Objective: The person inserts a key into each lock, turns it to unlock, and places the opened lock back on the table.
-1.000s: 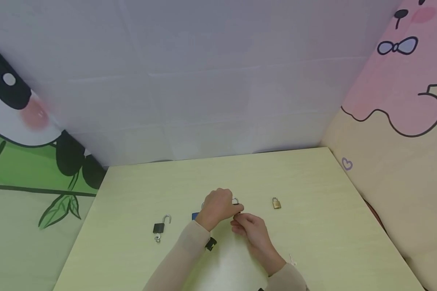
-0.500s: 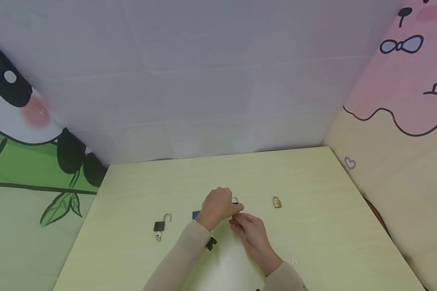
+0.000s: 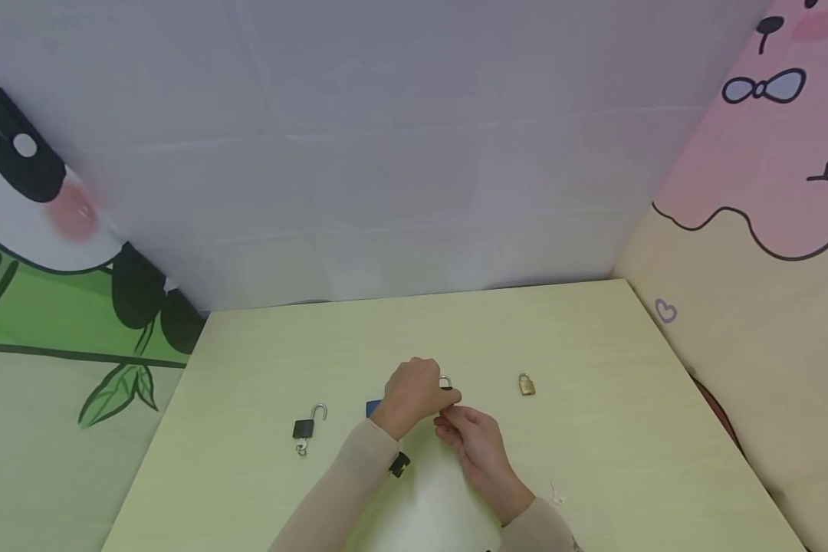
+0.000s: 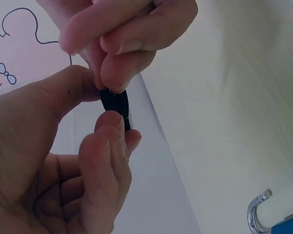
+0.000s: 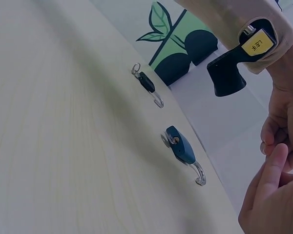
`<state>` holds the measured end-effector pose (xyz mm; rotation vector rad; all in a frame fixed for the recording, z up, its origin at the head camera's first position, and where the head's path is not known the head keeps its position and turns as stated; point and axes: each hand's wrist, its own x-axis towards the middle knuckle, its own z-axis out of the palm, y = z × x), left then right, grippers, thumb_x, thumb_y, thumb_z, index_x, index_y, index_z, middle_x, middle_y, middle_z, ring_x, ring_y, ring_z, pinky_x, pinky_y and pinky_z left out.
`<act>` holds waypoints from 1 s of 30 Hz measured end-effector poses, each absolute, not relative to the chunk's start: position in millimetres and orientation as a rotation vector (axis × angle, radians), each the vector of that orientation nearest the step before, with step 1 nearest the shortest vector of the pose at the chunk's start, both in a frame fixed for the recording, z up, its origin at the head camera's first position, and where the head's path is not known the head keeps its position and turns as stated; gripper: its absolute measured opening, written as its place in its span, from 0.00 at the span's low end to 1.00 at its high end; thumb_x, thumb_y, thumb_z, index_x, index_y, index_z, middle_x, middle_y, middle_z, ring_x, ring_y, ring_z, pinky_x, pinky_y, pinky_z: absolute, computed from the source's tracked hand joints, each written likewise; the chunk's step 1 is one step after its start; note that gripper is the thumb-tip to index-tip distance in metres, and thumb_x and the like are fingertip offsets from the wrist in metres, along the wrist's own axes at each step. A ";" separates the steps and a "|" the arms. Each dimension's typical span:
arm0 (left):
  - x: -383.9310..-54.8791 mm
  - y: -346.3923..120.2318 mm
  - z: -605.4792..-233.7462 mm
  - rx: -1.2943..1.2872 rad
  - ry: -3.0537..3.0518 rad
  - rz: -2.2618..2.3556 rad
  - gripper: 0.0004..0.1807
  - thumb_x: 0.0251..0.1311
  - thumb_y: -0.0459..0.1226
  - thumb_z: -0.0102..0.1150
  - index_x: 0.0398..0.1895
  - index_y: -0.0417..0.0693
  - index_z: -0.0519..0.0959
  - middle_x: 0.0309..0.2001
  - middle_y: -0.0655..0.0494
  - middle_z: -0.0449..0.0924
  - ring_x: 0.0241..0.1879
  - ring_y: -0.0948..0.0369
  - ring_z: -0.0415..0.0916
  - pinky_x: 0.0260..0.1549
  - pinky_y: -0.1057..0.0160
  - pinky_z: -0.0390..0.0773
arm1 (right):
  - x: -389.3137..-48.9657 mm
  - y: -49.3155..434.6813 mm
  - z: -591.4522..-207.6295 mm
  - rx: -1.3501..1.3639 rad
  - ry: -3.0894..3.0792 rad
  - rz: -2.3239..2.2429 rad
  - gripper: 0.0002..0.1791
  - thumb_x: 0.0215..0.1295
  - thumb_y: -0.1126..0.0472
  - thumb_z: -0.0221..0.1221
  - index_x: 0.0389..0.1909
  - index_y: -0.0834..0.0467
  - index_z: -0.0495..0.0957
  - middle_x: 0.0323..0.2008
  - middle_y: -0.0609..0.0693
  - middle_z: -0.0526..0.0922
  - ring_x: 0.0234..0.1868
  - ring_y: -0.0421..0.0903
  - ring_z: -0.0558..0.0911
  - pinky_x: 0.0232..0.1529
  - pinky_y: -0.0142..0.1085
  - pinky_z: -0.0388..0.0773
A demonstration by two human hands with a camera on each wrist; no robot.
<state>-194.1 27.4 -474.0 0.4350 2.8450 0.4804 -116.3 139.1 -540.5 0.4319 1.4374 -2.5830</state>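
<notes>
My left hand (image 3: 415,392) pinches a small black padlock (image 4: 116,102) between thumb and fingers, above the table. The padlock's silver shackle (image 3: 445,380) points away from me in the head view. Up against the padlock's near end, the fingertips of my right hand (image 3: 478,445) are pressed together; whatever they pinch is hidden. Just left of my left hand lies a blue padlock (image 5: 179,145) with its shackle open and a key in its base, partly covered in the head view. Farther left is another black padlock (image 3: 303,429), shackle swung open, with a key and ring at its base.
A small brass padlock (image 3: 527,386) lies on the pale table (image 3: 593,460) to the right. Nearer me on that side is a small whitish thing (image 3: 556,494). A black camera (image 5: 227,73) is strapped to my left wrist. Printed cloth walls border the table.
Both hands stay almost in place around the black padlock, the right fingers shifting only slightly. The head view has turned a little. The padlocks on the table have not moved.
</notes>
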 end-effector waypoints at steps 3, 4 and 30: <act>-193.5 27.7 -473.9 0.427 2.839 0.490 0.24 0.50 0.49 0.64 0.09 0.53 0.61 0.12 0.63 0.51 0.13 0.64 0.52 0.11 0.66 0.51 | -115.4 138.6 -541.7 0.427 1.420 -2.596 0.09 0.71 0.69 0.57 0.42 0.74 0.79 0.34 0.54 0.82 0.36 0.43 0.83 0.43 0.33 0.80; -193.4 27.9 -473.8 0.425 2.838 0.494 0.24 0.49 0.49 0.65 0.09 0.53 0.61 0.12 0.63 0.51 0.13 0.64 0.53 0.11 0.66 0.51 | -115.1 138.4 -542.3 0.428 1.412 -2.600 0.09 0.71 0.69 0.57 0.42 0.73 0.80 0.34 0.54 0.82 0.36 0.43 0.83 0.43 0.33 0.80; -196.5 25.4 -477.3 0.440 2.842 0.643 0.21 0.47 0.45 0.64 0.11 0.52 0.61 0.12 0.64 0.51 0.13 0.65 0.50 0.11 0.67 0.49 | -118.0 133.9 -544.9 0.464 1.406 -2.636 0.07 0.71 0.69 0.57 0.41 0.71 0.81 0.32 0.54 0.82 0.35 0.43 0.83 0.41 0.33 0.81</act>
